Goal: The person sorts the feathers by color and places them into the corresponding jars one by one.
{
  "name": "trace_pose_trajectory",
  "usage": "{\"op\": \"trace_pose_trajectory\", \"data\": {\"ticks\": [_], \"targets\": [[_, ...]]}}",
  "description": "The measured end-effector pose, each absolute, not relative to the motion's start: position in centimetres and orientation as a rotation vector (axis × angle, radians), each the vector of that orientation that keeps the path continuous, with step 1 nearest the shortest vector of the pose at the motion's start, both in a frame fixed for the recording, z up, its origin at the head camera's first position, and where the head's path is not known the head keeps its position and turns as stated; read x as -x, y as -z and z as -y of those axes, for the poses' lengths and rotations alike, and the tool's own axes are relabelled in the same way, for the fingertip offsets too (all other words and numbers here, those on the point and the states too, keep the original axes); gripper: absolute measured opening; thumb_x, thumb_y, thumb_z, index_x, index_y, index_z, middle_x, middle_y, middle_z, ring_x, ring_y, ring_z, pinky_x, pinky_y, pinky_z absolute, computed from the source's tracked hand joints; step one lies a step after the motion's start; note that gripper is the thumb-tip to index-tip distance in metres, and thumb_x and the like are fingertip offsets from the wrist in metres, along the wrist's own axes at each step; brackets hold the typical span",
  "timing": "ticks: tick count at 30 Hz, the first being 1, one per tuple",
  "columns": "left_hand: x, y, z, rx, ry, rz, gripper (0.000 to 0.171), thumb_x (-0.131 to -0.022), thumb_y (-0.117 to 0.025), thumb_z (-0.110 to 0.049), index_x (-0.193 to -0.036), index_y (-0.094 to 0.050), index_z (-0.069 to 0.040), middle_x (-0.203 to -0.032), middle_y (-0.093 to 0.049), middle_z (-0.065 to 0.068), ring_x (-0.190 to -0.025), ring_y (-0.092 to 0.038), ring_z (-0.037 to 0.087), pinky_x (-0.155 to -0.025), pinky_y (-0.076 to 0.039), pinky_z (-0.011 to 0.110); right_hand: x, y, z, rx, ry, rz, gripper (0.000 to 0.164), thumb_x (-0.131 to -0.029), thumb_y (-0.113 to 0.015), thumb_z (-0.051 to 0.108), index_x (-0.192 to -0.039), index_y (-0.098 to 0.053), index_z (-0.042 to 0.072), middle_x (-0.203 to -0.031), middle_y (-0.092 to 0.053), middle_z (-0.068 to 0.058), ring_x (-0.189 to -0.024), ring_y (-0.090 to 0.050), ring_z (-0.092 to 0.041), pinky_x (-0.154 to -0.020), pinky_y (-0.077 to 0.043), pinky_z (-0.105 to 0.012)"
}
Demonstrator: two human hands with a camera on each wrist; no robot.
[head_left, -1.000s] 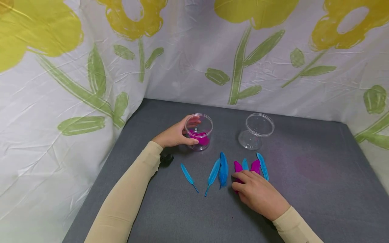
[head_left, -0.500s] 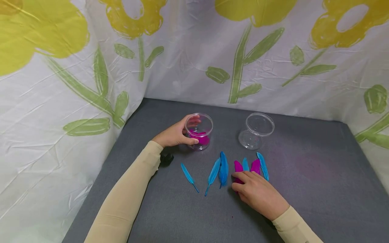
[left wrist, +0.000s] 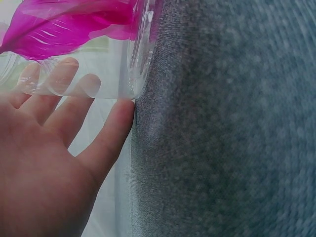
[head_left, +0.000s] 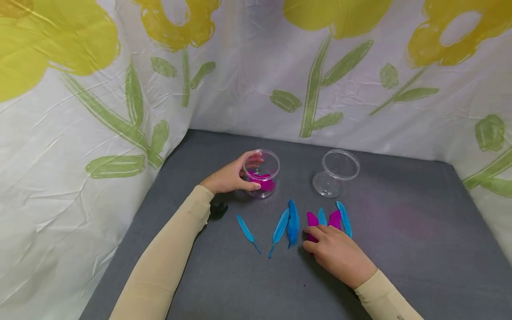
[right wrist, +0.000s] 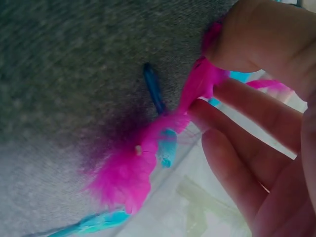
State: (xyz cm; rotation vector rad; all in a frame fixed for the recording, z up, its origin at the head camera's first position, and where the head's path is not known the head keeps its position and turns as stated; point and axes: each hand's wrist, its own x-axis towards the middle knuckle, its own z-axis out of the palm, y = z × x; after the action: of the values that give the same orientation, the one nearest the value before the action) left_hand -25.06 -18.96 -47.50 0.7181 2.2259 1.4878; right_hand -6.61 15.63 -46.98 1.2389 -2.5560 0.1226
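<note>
A clear plastic jar [head_left: 262, 169] with magenta feathers [head_left: 265, 183] inside stands upright on the table. My left hand [head_left: 227, 178] holds it from the left, thumb in front and fingers behind. In the left wrist view one magenta feather [left wrist: 64, 29] shows through the jar's wall. My right hand [head_left: 343, 254] is low over the feathers at the right. Its thumb and fingers pinch a magenta feather [right wrist: 197, 84] in the right wrist view. Another magenta feather [head_left: 335, 218] and a blue feather [head_left: 322, 216] lie partly hidden beneath that hand.
A second clear jar [head_left: 340, 178] stands behind the right hand. Several blue feathers [head_left: 281, 226] lie between the hands, and one blue feather [head_left: 345, 218] lies right of them. A small black object [head_left: 218, 210] sits beside the left sleeve. Flower-printed cloth [head_left: 248, 80] encloses the grey table [head_left: 400, 266].
</note>
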Motion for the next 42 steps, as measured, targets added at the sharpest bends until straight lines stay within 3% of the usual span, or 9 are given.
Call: {"op": "trace_pose_trajectory", "data": {"ticks": [7, 10, 12, 17, 20, 24, 27, 34, 42], "targets": [[24.9, 47.4, 19.0, -0.725, -1.485, -2.235, 0.098, -0.091, -0.088, -0.030, -0.168, -0.029, -0.023, -0.168, -0.045, -0.005, -0.159, -0.040, 0.025, -0.129, -0.032, 0.064, 6.6, 47.2, -15.8, -1.244, -0.192, 2.560, 0.017, -0.087, -0.083, 0.012, -0.090, -0.071, 0.022, -0.118, -0.077, -0.003, -0.100, -0.074, -0.023, -0.081, -0.059, -0.037], [24.9, 47.4, 19.0, -0.721, -1.481, -2.238, 0.097, -0.090, -0.088, -0.030, -0.168, -0.030, -0.026, -0.168, -0.045, -0.005, -0.159, -0.040, 0.025, -0.129, -0.032, 0.064, 6.7, 46.8, -15.8, -1.247, -0.320, 2.569, 0.021, -0.086, -0.084, 0.010, -0.092, -0.068, 0.023, -0.122, -0.077, 0.000, -0.106, -0.074, -0.020, -0.085, -0.060, -0.037], [25.0, 47.4, 18.9, -0.722, -1.480, -2.239, 0.097, -0.090, -0.088, -0.031, -0.168, -0.030, -0.026, -0.168, -0.045, -0.006, -0.159, -0.039, 0.025, -0.129, -0.033, 0.065, 6.7, 46.6, -15.8, -1.234, -0.414, 2.565, 0.030, -0.080, -0.088, 0.006, -0.093, -0.067, 0.024, -0.122, -0.076, 0.001, -0.108, -0.073, -0.018, -0.087, -0.061, -0.037], [25.1, 47.4, 18.8, -0.718, -1.481, -2.244, 0.098, -0.090, -0.088, -0.032, -0.168, -0.029, -0.029, -0.168, -0.045, -0.008, -0.160, -0.039, 0.024, -0.128, -0.033, 0.064, 7.2, 46.1, -16.1, -1.189, -0.583, 2.600, 0.028, -0.084, -0.083, 0.004, -0.096, -0.067, 0.024, -0.127, -0.075, 0.001, -0.113, -0.071, -0.016, -0.093, -0.061, -0.039], [25.1, 47.4, 18.8, -0.710, -1.485, -2.247, 0.098, -0.090, -0.088, -0.032, -0.168, -0.029, -0.031, -0.168, -0.045, -0.009, -0.160, -0.039, 0.023, -0.128, -0.034, 0.064, 7.5, 45.9, -16.1, -1.155, -0.683, 2.633, 0.025, -0.088, -0.081, 0.006, -0.097, -0.066, 0.024, -0.131, -0.074, 0.001, -0.118, -0.068, -0.015, -0.103, -0.057, -0.032], [25.1, 47.4, 18.7, -0.703, -1.492, -2.241, 0.099, -0.090, -0.088, -0.031, -0.168, -0.029, -0.024, -0.168, -0.045, -0.008, -0.159, -0.040, 0.024, -0.128, -0.033, 0.064, 7.9, 45.8, -16.1, -1.129, -0.846, 2.617, 0.026, -0.089, -0.079, 0.004, -0.098, -0.065, 0.024, -0.133, -0.073, 0.000, -0.123, -0.066, -0.016, -0.116, -0.043, -0.015], [25.1, 47.3, 18.6, -0.694, -1.496, -2.235, 0.100, -0.090, -0.088, -0.031, -0.169, -0.028, -0.020, -0.168, -0.045, -0.007, -0.159, -0.039, 0.025, -0.129, -0.033, 0.064, 8.3, 45.6, -15.9, -1.107, -0.961, 2.594, 0.030, -0.088, -0.079, 0.002, -0.098, -0.064, 0.025, -0.132, -0.074, -0.001, -0.125, -0.065, -0.016, -0.117, -0.040, -0.010], [24.9, 47.1, 18.6, -0.680, -1.479, -2.241, 0.098, -0.090, -0.088, -0.032, -0.168, -0.030, -0.019, -0.167, -0.046, -0.007, -0.159, -0.040, 0.025, -0.129, -0.033, 0.063, 8.9, 45.1, -14.9, -1.017, -1.155, 2.578, 0.035, -0.090, -0.079, -0.001, -0.098, -0.062, 0.028, -0.134, -0.074, -0.001, -0.130, -0.063, -0.016, -0.110, -0.047, -0.012], [24.9, 46.8, 18.5, -0.681, -1.480, -2.231, 0.098, -0.090, -0.088, -0.033, -0.167, -0.030, -0.017, -0.167, -0.046, -0.006, -0.159, -0.039, 0.024, -0.129, -0.033, 0.062, 9.8, 44.6, -13.6, -1.009, -1.264, 2.448, 0.038, -0.087, -0.080, -0.005, -0.100, -0.065, 0.027, -0.136, -0.074, 0.000, -0.136, -0.063, -0.026, -0.118, -0.045, -0.018]]}}
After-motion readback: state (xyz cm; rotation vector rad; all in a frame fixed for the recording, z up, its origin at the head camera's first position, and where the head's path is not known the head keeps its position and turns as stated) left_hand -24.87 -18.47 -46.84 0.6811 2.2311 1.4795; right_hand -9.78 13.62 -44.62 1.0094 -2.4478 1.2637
